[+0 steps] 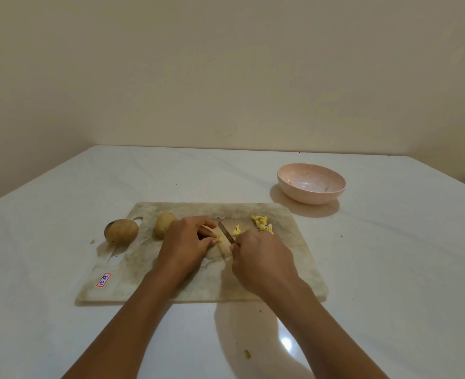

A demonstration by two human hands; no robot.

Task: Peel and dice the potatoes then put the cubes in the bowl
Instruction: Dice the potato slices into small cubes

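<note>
On the marbled cutting board (286, 269) my left hand (186, 242) pinches a small yellow potato piece (219, 239) between thumb and fingers. My right hand (261, 258) grips a small knife (225, 232), its blade pointing away and lying just right of that piece. Several yellow potato cubes (261, 222) lie at the board's far right, a few more (236, 230) beside the blade. One unpeeled potato (163, 224) sits on the board behind my left hand. A second unpeeled potato (121, 231) rests at the board's left edge. The pink bowl (311, 183) stands beyond the board on the right.
The white table (389, 269) runs back to a beige wall. A scrap of potato (247, 353) lies on the table near me, another small scrap (91, 242) left of the potatoes. A red and blue sticker (104, 280) marks the board's near left corner.
</note>
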